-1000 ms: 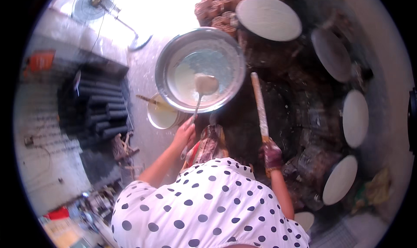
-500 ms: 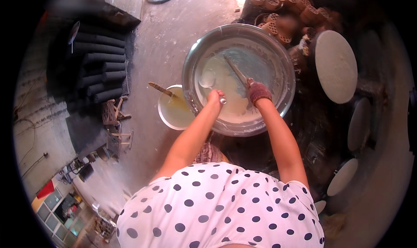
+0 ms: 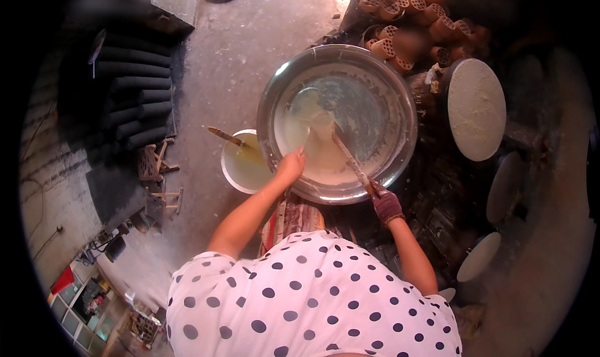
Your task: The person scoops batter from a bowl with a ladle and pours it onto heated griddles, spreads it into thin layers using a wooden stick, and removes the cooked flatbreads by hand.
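A wide metal basin [image 3: 407,122] holds a pale, milky batter [image 3: 326,163], with a thin film left on its far and right walls. Over its near left rim, my bare left hand [image 3: 291,165] is closed on a ladle [image 3: 305,142], which looks narrow from here and is partly hidden by blur. My right hand [image 3: 385,204], in a dark red knitted glove, grips the near end of a long wooden stick [image 3: 352,160] at the near right rim. The stick's far end reaches into the batter near the middle.
Left of the basin stands a white bucket [image 3: 229,177] of yellowish liquid, with a wooden-handled brush [image 3: 225,135] in it. Round pale-topped griddles [image 3: 476,110] line the right. Perforated clay-coloured briquettes [image 3: 431,13] are piled far right; black cylinders [image 3: 140,97] are stacked left.
My left hand has moved left and nearer me, turning the ladle. My right hand has drawn back toward the near right rim, pulling the stick with it. The view has shifted slightly.
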Tool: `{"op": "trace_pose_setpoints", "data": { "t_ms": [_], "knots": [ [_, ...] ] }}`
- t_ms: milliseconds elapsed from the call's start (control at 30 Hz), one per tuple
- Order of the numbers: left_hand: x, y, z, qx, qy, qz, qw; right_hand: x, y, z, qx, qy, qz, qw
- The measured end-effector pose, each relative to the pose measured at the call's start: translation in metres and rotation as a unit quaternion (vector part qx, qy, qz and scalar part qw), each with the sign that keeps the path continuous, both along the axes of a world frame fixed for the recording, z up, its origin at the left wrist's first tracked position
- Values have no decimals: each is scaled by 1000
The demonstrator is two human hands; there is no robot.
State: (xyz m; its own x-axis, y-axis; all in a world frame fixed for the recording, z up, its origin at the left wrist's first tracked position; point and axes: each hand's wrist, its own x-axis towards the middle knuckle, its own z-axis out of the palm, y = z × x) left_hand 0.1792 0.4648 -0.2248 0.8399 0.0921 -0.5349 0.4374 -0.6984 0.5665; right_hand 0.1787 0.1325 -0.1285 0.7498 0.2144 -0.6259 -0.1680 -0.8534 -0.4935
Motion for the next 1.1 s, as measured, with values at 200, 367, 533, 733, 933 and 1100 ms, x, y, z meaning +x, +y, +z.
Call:
{"op": "trace_pose_setpoints", "data": {
  "t_ms": [200,367,533,733,933,1100],
  "knots": [
    [75,5,-20,92,47,98,990,55,51,-41,84,244,-256,932],
    [82,4,-62,-238,109,308,914,69,106,-38,204,267,-329,882],
    [43,-5,23,-517,149,352,766,11,43,-91,108,-20,-62,992],
    [-38,-20,189,-492,14,291,821,-43,21,6,291,-238,-22,926],
    [-83,-36,366,-441,-155,237,852,-30,2,167,473,-94,-55,874],
    [-84,-33,433,-393,-264,214,855,-18,-3,214,518,-179,-80,833]
  ]
}}
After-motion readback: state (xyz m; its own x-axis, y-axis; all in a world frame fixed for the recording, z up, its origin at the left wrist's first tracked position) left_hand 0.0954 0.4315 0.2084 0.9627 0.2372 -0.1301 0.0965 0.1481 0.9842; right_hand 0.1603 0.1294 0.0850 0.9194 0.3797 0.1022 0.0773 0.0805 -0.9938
